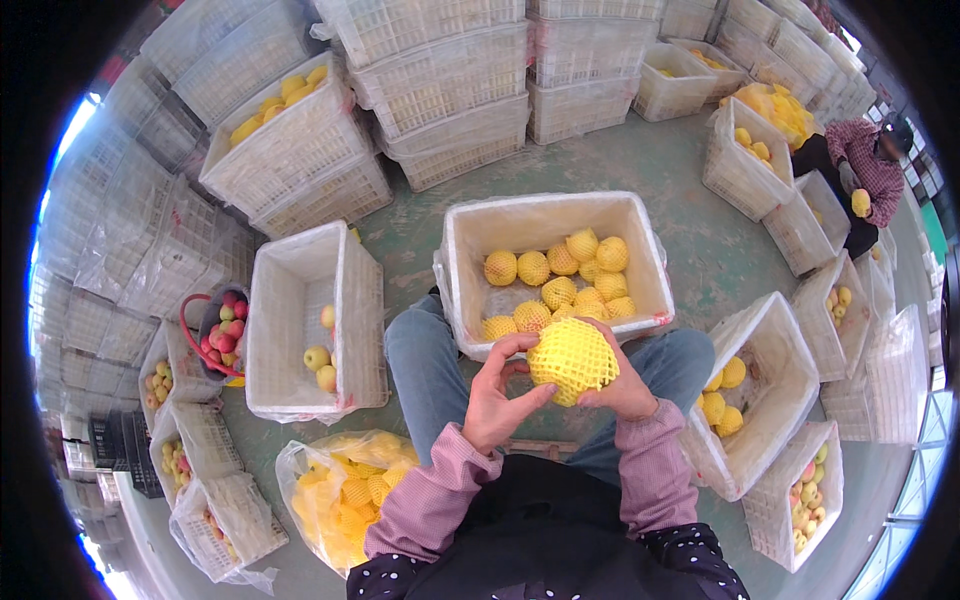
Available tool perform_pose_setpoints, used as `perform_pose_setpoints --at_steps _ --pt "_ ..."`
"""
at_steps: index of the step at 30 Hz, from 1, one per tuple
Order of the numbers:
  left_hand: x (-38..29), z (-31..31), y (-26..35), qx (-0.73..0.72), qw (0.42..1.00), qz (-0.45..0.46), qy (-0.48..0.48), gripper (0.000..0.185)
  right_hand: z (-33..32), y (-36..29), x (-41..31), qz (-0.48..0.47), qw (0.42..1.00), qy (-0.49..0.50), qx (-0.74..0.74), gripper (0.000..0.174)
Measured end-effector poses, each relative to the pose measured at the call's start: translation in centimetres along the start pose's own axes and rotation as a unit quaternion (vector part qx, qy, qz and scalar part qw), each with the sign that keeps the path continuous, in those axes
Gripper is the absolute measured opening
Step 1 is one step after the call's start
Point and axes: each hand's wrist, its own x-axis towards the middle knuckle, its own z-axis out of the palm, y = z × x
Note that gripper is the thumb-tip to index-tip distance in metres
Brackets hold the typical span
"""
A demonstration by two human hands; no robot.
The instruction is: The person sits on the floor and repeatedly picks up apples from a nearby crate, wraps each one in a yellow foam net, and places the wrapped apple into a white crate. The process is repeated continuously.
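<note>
An apple in a yellow foam fruit net (571,361) is held between my two hands, above the near rim of a lined white plastic crate (465,240). My left hand (496,390) grips its left side, thumb low and fingers near the top. Around the right side curls my right hand (628,379). Inside the crate lie several netted apples (559,292), mostly to the right and near side. Beside my left thigh, a clear plastic bag (300,480) holds many yellow foam nets (349,487).
At left stands a white crate (289,292) with a few bare apples (316,358); beyond is a red-handled basket (196,337) of red apples. A tilted crate (780,360) with netted apples is at right. Stacked crates (450,82) rise ahead. A co-worker (874,165) sits far right.
</note>
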Motion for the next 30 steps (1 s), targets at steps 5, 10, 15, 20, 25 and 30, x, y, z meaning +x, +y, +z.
perform_pose_setpoints --at_steps 5,10,15,20,25,30 --pt "0.3 -0.2 0.4 -0.064 0.998 -0.004 0.007 0.055 0.5 0.4 -0.9 -0.043 0.996 0.017 -0.076 0.115" --pt "1.0 -1.9 0.9 -0.03 0.997 -0.049 -0.05 0.034 0.9 0.1 -1.6 -0.016 0.993 0.007 -0.116 0.109" --pt "1.3 -2.5 1.1 -0.035 0.994 -0.077 -0.067 0.022 1.1 0.8 -1.9 -0.009 0.994 0.024 -0.103 0.101" --pt "0.5 -0.9 2.1 0.237 0.967 0.081 -0.045 0.024 2.2 2.1 -1.2 -0.068 0.987 0.11 -0.096 0.095" --pt "-1.1 1.4 1.2 0.248 0.966 0.066 -0.034 0.032 2.6 4.3 -0.5 -0.132 0.971 0.187 -0.07 0.097" --pt "-1.4 0.9 -1.8 -0.149 0.961 -0.225 0.066 0.05 2.4 3.8 -0.6 -0.154 0.973 0.146 -0.089 0.103"
